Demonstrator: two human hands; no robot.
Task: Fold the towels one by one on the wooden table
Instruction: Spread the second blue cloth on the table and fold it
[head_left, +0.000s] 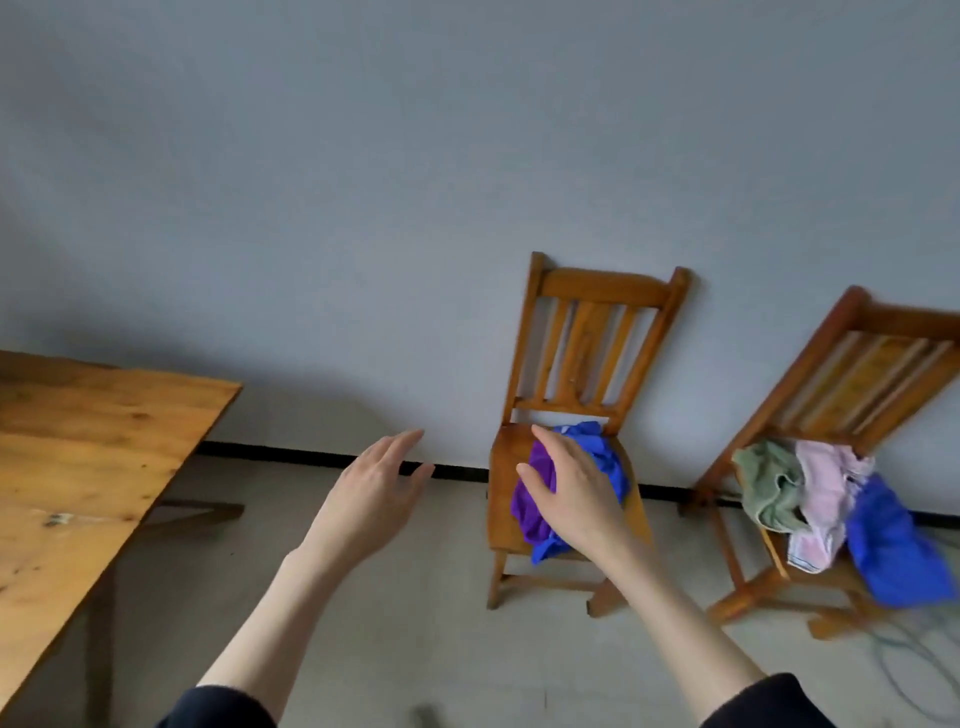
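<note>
We reach both open, empty hands, left hand (374, 493) and right hand (571, 488), toward the crumpled purple and blue towels (540, 499) on the slatted wooden chair (597, 332), judging we must next grip one and carry it to the bare plywood table (88, 457).

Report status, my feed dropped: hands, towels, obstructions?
Left hand open, empty. Right hand open over purple towel on chair. Nothing blocking.

Both hands reach forward with straight fingers: the right hand (574, 491) over crumpled purple and blue towels (535, 499) on a wooden slat-back chair (587, 332), the left hand (376, 493) empty. A bare wooden table (83, 441) stands left; a second wooden chair (852, 364) carrying green, pink and blue towels (826, 499) stands right.
</note>
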